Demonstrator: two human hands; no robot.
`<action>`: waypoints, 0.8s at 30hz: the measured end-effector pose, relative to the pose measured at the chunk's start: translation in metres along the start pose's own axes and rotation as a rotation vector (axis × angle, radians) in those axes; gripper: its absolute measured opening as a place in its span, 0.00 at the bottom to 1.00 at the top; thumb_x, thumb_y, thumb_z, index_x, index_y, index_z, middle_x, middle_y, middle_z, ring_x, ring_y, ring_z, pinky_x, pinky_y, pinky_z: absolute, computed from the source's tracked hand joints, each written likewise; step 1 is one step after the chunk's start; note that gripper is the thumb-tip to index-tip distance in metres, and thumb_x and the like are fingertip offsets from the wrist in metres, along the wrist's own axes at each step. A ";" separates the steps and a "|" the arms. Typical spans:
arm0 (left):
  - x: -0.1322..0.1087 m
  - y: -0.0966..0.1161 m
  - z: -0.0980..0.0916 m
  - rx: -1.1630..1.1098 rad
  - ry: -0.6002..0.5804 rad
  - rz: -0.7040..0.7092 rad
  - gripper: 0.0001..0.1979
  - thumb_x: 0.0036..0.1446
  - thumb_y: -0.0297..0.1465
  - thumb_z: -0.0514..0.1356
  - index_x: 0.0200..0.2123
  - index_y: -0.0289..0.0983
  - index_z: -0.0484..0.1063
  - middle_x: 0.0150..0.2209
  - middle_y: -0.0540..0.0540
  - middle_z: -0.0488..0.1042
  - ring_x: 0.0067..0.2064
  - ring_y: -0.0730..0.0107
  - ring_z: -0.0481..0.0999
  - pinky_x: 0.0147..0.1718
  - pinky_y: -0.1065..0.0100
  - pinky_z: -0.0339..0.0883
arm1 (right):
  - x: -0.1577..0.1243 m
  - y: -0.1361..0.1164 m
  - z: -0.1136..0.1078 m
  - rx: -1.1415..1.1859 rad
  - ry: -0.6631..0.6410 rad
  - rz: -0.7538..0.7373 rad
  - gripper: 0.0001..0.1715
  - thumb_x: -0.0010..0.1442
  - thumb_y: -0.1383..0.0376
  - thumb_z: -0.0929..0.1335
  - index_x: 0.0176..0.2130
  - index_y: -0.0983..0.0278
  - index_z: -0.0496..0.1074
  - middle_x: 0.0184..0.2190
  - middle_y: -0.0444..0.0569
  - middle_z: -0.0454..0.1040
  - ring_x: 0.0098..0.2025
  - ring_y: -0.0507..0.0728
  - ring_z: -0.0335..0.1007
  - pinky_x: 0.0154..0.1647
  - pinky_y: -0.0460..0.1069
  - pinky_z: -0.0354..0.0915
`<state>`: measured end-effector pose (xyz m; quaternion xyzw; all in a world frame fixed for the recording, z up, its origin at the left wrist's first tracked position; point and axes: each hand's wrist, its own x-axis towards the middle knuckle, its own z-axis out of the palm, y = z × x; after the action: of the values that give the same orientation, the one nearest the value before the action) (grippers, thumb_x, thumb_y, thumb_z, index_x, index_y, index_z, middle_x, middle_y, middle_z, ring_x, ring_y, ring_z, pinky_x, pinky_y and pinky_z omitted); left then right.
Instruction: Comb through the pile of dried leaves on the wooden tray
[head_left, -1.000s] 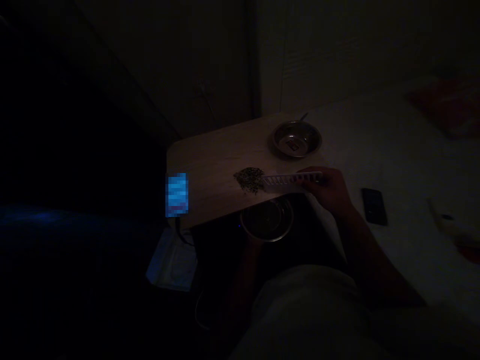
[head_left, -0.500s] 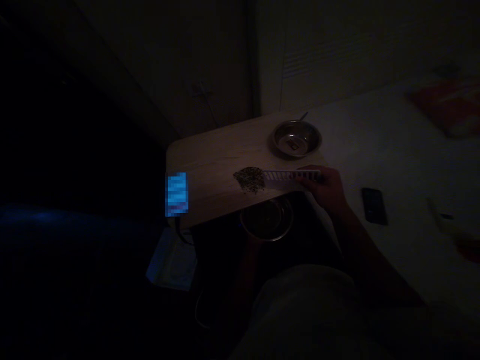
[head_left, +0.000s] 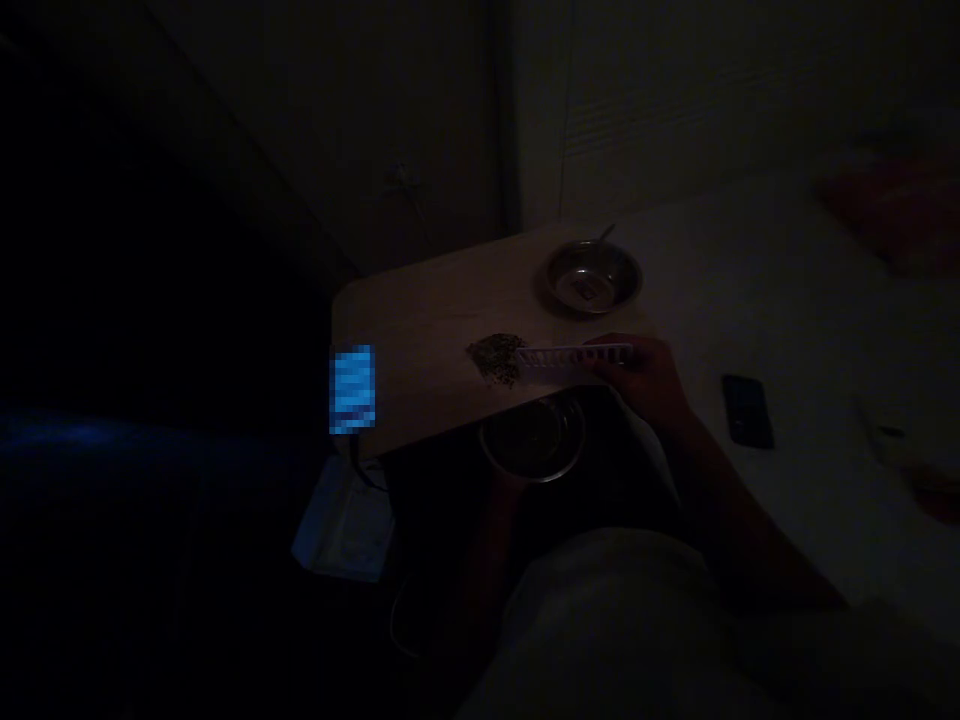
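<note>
Head view: your right hand (head_left: 646,378) is clenched on one end of a white comb-like scraper (head_left: 574,360), its far end at a small pile of seeds (head_left: 496,358).

The scraper looks light, thin, stiff plastic; the end grip you have suits it. The loose grains will scatter easily. They lie on the desk (head_left: 420,330) just beyond the scraper's tip, to the grip's left. Your left hand (head_left: 501,490) seems to clasp a steel bowl (head_left: 534,438) under the desk edge, below the pile; the dark hides the fingers.
</note>
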<state>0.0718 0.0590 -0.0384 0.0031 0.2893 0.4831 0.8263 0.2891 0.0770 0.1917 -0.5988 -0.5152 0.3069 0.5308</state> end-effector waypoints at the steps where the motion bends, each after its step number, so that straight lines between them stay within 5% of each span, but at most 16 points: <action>1: -0.002 0.000 0.001 -0.018 -0.006 0.008 0.32 0.70 0.57 0.48 0.55 0.40 0.78 0.70 0.44 0.68 0.77 0.53 0.56 0.75 0.53 0.55 | 0.000 0.000 0.000 0.008 0.006 0.002 0.17 0.49 0.54 0.80 0.36 0.62 0.86 0.33 0.50 0.86 0.34 0.61 0.81 0.35 0.53 0.74; 4: -0.003 -0.001 0.003 -0.050 -0.021 0.015 0.41 0.65 0.65 0.48 0.59 0.41 0.77 0.71 0.42 0.67 0.76 0.48 0.58 0.73 0.48 0.59 | 0.000 -0.001 -0.001 0.032 0.017 0.018 0.16 0.48 0.55 0.80 0.35 0.62 0.86 0.32 0.50 0.86 0.33 0.60 0.80 0.34 0.52 0.74; 9: 0.001 0.001 -0.001 -0.039 0.028 -0.038 0.31 0.70 0.56 0.50 0.55 0.40 0.78 0.69 0.41 0.69 0.77 0.51 0.57 0.75 0.49 0.56 | 0.002 -0.001 -0.001 0.019 0.009 0.048 0.18 0.48 0.54 0.81 0.35 0.63 0.85 0.31 0.50 0.85 0.32 0.60 0.80 0.33 0.52 0.73; 15: 0.000 -0.001 -0.008 -0.072 0.088 0.018 0.35 0.69 0.62 0.45 0.56 0.45 0.78 0.71 0.46 0.67 0.77 0.51 0.57 0.74 0.49 0.55 | 0.001 0.000 0.001 0.031 0.042 0.009 0.17 0.49 0.55 0.80 0.35 0.63 0.86 0.32 0.50 0.86 0.33 0.60 0.80 0.35 0.53 0.74; 24: 0.007 0.002 -0.008 -0.089 0.086 -0.029 0.27 0.72 0.51 0.49 0.57 0.41 0.77 0.69 0.44 0.69 0.75 0.58 0.61 0.72 0.55 0.60 | -0.001 0.001 -0.002 0.025 -0.009 0.012 0.18 0.49 0.54 0.81 0.36 0.63 0.86 0.33 0.51 0.86 0.33 0.61 0.81 0.36 0.53 0.74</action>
<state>0.0691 0.0634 -0.0478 -0.0584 0.3029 0.4832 0.8194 0.2904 0.0755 0.1914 -0.5939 -0.5100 0.3193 0.5340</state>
